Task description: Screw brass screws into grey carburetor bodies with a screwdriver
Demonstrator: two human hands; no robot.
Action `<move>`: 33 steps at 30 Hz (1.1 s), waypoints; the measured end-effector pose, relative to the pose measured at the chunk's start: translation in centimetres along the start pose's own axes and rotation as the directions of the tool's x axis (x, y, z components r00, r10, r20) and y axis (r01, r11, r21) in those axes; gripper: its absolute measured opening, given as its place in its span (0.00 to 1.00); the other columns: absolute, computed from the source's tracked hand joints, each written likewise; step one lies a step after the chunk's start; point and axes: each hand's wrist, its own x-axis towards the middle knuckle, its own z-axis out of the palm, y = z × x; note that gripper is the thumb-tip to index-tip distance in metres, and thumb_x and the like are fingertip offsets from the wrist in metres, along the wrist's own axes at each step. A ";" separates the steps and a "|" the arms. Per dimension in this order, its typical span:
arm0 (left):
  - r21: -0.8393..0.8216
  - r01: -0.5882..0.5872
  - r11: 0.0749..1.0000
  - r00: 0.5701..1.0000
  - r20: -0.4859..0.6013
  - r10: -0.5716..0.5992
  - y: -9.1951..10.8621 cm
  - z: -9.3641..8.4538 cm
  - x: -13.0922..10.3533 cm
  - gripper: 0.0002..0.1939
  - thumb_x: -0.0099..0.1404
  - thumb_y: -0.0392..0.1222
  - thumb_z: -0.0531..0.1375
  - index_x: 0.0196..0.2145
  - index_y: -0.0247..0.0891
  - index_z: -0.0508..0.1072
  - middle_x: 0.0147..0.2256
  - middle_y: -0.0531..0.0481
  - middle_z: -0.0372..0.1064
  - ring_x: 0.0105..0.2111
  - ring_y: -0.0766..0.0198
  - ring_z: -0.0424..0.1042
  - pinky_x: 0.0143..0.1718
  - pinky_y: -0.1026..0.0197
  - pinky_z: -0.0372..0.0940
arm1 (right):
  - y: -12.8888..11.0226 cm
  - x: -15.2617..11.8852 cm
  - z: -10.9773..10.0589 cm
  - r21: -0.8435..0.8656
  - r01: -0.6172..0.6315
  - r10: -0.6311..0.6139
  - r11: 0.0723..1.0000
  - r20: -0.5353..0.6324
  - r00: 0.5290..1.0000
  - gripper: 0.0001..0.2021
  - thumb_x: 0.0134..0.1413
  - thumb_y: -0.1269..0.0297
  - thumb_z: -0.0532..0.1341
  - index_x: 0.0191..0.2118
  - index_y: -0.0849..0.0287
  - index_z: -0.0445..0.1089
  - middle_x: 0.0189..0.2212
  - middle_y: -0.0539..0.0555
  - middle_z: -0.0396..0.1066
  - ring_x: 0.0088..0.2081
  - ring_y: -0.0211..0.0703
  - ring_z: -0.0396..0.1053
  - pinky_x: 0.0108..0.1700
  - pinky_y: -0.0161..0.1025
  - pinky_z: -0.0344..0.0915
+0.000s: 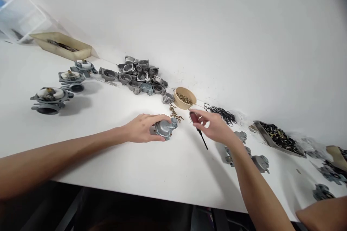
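My left hand point(143, 128) is wrapped round a grey metal carburetor point(166, 128) on the white table. To its right, my right hand point(210, 124) holds a screwdriver point(194, 117) by its dark red handle, the black shaft slanting down towards the table. Loose brass screws point(175, 112) lie just behind the carburetor. Beyond them stands a round tan bowl point(185, 107) with many small screws in it. A pile of grey metal bowl parts point(142, 75) sits left of this bowl.
Several carburetors with white floats point(50, 95) stand at the left, near a tan tray point(73, 55) and a clear bin point(23, 16). Black rubber rings point(221, 113) and a metal tray point(282, 148) lie along the wall. More carburetors point(260, 164) are beside my right forearm. Another person's arm point(322, 213) enters lower right.
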 end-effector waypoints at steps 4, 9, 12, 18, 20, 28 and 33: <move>-0.056 0.003 0.998 1.000 -0.026 -0.004 0.0 0.0 0.1 0.25 0.65 0.54 0.67 0.56 0.49 0.68 0.50 0.55 0.75 0.40 0.62 0.75 0.42 0.63 0.63 | -3.3 3.3 -2.9 0.216 0.055 0.013 0.975 -0.304 0.953 0.28 0.62 0.70 0.67 0.66 0.50 0.65 0.47 0.54 0.72 0.42 0.43 0.76 0.46 0.42 0.80; -0.090 -0.039 0.995 0.999 -0.025 0.036 -0.1 0.1 0.0 0.25 0.66 0.52 0.68 0.57 0.49 0.67 0.53 0.55 0.74 0.45 0.63 0.75 0.46 0.64 0.62 | -5.4 5.9 -1.8 0.266 0.445 -0.222 0.855 -0.588 0.777 0.28 0.51 0.79 0.71 0.58 0.56 0.74 0.41 0.54 0.71 0.37 0.45 0.76 0.34 0.38 0.80; -0.074 -0.057 0.996 0.998 -0.024 0.055 -0.2 0.2 -0.1 0.25 0.67 0.50 0.68 0.58 0.49 0.66 0.54 0.56 0.73 0.47 0.64 0.75 0.47 0.66 0.63 | -4.9 6.1 -0.3 0.374 0.428 -0.178 0.823 -0.545 0.819 0.28 0.53 0.78 0.71 0.59 0.55 0.72 0.40 0.53 0.72 0.37 0.46 0.76 0.33 0.40 0.79; -0.057 -0.093 0.994 0.996 -0.018 0.092 -0.6 0.2 -0.1 0.25 0.69 0.50 0.67 0.60 0.49 0.65 0.54 0.54 0.72 0.47 0.65 0.75 0.48 0.65 0.65 | -4.0 5.7 0.8 0.521 0.349 -0.073 0.779 -0.477 0.876 0.27 0.53 0.79 0.70 0.57 0.53 0.73 0.44 0.53 0.71 0.38 0.46 0.76 0.32 0.40 0.79; -0.055 -0.095 0.994 0.995 -0.017 0.094 -0.4 0.1 -0.1 0.25 0.69 0.50 0.67 0.59 0.48 0.65 0.54 0.52 0.73 0.47 0.64 0.75 0.47 0.65 0.66 | -3.8 5.8 0.9 0.518 0.326 -0.067 0.791 -0.456 0.887 0.27 0.53 0.79 0.70 0.57 0.51 0.73 0.46 0.53 0.71 0.38 0.46 0.76 0.33 0.42 0.80; -0.052 -0.092 0.994 0.996 -0.018 0.091 -0.2 0.0 0.0 0.25 0.68 0.50 0.68 0.59 0.46 0.66 0.53 0.50 0.74 0.46 0.63 0.76 0.46 0.64 0.68 | -3.1 6.0 1.4 0.476 0.334 -0.103 0.814 -0.447 0.889 0.27 0.53 0.72 0.71 0.58 0.47 0.72 0.41 0.51 0.72 0.35 0.46 0.75 0.31 0.43 0.80; -0.062 -0.097 0.993 0.995 -0.020 0.096 -0.3 0.0 -0.1 0.26 0.68 0.51 0.68 0.59 0.45 0.67 0.54 0.49 0.73 0.47 0.61 0.76 0.48 0.63 0.68 | -3.1 5.9 1.1 0.394 0.303 -0.075 0.867 -0.499 0.863 0.25 0.53 0.69 0.72 0.57 0.46 0.72 0.47 0.52 0.71 0.37 0.48 0.75 0.33 0.44 0.81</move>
